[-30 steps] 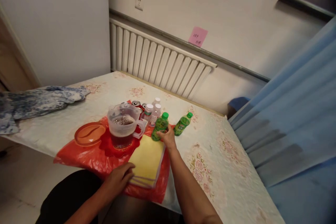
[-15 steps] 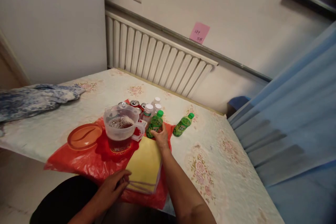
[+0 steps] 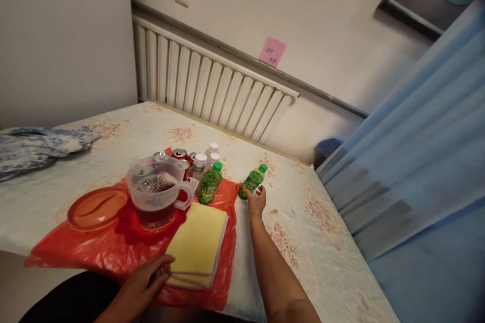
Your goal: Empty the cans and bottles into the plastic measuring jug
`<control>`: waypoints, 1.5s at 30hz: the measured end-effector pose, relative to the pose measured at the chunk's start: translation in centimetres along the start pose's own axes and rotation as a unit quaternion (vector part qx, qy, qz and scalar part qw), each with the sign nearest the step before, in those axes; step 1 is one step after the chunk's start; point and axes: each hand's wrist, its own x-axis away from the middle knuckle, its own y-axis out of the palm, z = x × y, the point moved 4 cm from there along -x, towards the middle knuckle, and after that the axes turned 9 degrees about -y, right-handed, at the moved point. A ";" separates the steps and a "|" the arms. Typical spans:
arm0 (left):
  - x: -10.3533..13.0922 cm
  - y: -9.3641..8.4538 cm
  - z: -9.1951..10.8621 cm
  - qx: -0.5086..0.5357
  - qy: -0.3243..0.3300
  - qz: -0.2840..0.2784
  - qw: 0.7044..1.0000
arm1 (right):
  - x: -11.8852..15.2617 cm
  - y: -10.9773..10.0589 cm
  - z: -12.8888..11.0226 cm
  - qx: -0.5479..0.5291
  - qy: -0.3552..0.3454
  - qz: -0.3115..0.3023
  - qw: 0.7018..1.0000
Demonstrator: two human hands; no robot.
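Note:
My right hand [image 3: 257, 201] is round the lower part of a green-capped drink bottle [image 3: 252, 180] on the tablecloth, just beyond the red plastic bag [image 3: 125, 255]. Its thumb lies across the label, and the fingers curl at the right side. Near the front edge, my left hand [image 3: 146, 282] has its fingers closed at the lower left corner of a flat yellow stack [image 3: 199, 242], paper or cloth, I cannot tell which. Another green-capped bottle [image 3: 210, 184] stands upright behind the stack. Left of it is a clear plastic pitcher [image 3: 151, 192] with dark, foamy liquid.
An orange lid [image 3: 97, 208] lies on the bag's left part. Behind the pitcher are several drink cans [image 3: 179, 153] and small white-capped bottles [image 3: 199, 164]. Crumpled blue-and-white cloth [image 3: 41, 149] lies far left. A radiator [image 3: 212, 81] runs behind the table; a blue curtain [image 3: 409, 161] hangs right.
My right hand has left the bottle behind the yellow stack and moved right to the other green-capped bottle. My left hand stays at the stack's corner. The view has shifted slightly right.

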 end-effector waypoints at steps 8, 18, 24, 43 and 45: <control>0.2 -0.2 0.7 0.002 -0.008 -0.018 1.000 | -1.6 2.2 -2.1 0.003 -0.003 -0.030 1.000; -0.6 0.1 6.6 -0.007 0.030 -0.001 1.000 | 4.7 -4.4 -6.8 -0.049 -0.084 -0.180 0.979; -0.9 -0.6 15.6 0.035 0.110 0.053 0.992 | 9.7 -8.6 -11.1 -0.130 -0.142 -0.348 0.917; 2.8 -2.5 19.7 -0.150 0.191 0.084 0.966 | 16.0 -12.2 -15.7 -0.113 -0.269 -0.465 0.836; 2.9 -2.6 19.4 -0.162 0.152 0.093 0.971 | 16.2 -12.2 -15.7 -0.114 -0.270 -0.468 0.833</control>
